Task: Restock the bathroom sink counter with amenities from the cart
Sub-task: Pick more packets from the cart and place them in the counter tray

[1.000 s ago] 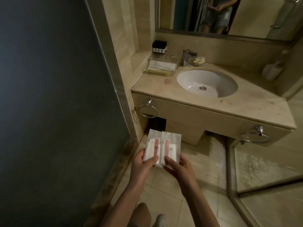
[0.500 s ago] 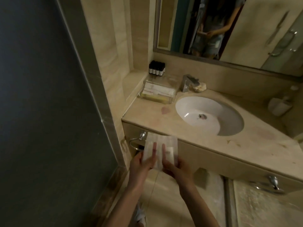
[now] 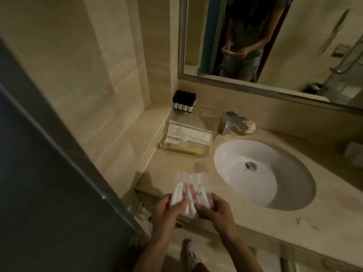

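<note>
Packets of clear plastic (image 3: 187,193), with white sticks and a pink strip inside, are held just above the front left corner of the beige stone bench (image 3: 294,222) and are not yet set down. The left hand (image 3: 169,211) pinches their left edge, thumb on top and fingers curled round beneath. The right hand (image 3: 215,211) pinches the right edge the same way. Gripping from both sides, with the packets fanned and face up, looks like a way to sort or square them before placing. How many packets there are cannot be told for certain.

Their likely destination is the clear rectangular acrylic tray (image 3: 186,143) at the back left of the bench, which already holds flat white and yellow sachets. It sits just beside the square chrome faucet (image 3: 233,123) and in front of a cluster of small dark bottles with white labels (image 3: 184,102). The white oval sink basin (image 3: 263,173) lies to the right, apart from both hands.
</note>
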`<state>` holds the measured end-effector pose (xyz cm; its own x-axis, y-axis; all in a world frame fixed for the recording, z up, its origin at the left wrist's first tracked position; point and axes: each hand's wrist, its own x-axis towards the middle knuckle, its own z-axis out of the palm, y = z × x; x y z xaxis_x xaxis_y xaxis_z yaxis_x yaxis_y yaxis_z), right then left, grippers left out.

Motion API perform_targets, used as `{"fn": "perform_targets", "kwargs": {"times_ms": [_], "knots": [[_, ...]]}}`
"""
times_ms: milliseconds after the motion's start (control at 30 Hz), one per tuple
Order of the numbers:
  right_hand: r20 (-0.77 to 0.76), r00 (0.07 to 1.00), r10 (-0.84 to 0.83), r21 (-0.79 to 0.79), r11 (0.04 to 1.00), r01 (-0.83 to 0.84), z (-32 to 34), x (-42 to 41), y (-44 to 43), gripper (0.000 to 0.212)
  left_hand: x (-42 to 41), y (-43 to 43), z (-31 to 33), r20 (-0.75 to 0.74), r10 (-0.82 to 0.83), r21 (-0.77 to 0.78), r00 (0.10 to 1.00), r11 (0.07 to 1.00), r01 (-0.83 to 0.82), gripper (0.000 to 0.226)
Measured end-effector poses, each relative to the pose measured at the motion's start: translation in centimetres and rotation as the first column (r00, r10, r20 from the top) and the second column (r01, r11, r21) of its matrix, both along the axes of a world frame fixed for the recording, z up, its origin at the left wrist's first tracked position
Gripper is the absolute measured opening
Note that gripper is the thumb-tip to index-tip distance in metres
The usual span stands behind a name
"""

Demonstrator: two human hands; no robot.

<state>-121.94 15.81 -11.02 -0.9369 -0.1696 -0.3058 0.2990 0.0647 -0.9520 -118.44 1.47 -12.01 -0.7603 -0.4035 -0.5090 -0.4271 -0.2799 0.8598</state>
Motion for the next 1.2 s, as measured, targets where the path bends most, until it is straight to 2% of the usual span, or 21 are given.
{"fn": "perform_targets", "kwargs": {"times_ms": [300, 467, 567, 667, 800, 867, 967, 1100, 1200], "knots": [[-0.029, 0.982, 0.187, -0.003, 0.982, -0.187, 0.9, -13.1, -0.9, 0.022, -11.3, -1.0, 1.4, -0.061, 0.019, -0.053, 0.998, 0.998, -0.022, 0.026], [0.032, 0.987, 0.156, -0.040, 0.987, -0.155, 0.0, -18.0, -0.7, 0.017, -16.3, -1.6, 1.2, -0.049, -0.032, -0.067, 0.998, 0.997, 0.028, 0.035], [0.101, 0.987, 0.129, -0.082, 0.989, -0.121, -1.0, -19.1, -0.7, 0.018, -17.9, -1.7, 0.4, -0.053, -0.007, -0.137, 0.999, 0.991, 0.000, 0.030], [0.135, 0.986, 0.094, -0.074, 0.994, -0.085, -2.2, -19.8, -0.7, 0.018, -19.1, -1.7, -0.6, -0.006, -0.043, -0.243, 0.999, 0.969, 0.040, 0.023], [0.164, 0.985, 0.055, -0.059, 0.997, -0.046, -2.8, -20.3, -1.3, 0.017, -20.3, -2.3, -1.4, 0.031, -0.095, -0.260, 0.995, 0.961, 0.099, 0.033], [0.179, 0.983, 0.036, -0.053, 0.998, -0.027, -2.9, -20.9, -1.8, 0.017, -21.0, -2.9, -1.7, 0.038, -0.140, -0.272, 0.989, 0.951, 0.145, 0.027], [0.160, 0.986, 0.045, -0.038, 0.998, -0.040, -2.7, -22.1, -2.7, 0.018, -21.9, -4.0, -1.5, -0.017, -0.171, -0.202, 0.985, 0.965, 0.165, 0.016], [0.128, 0.989, 0.075, -0.005, 0.997, -0.075, -2.5, -23.8, -3.8, 0.021, -23.2, -5.3, -1.7, -0.045, -0.160, -0.100, 0.986, 0.983, 0.155, 0.033], [0.137, 0.989, 0.059, -0.003, 0.998, -0.059, -2.9, -24.9, -4.2, 0.026, -24.3, -6.4, -2.1, -0.045, -0.159, -0.089, 0.986, 0.984, 0.155, 0.040]]}}
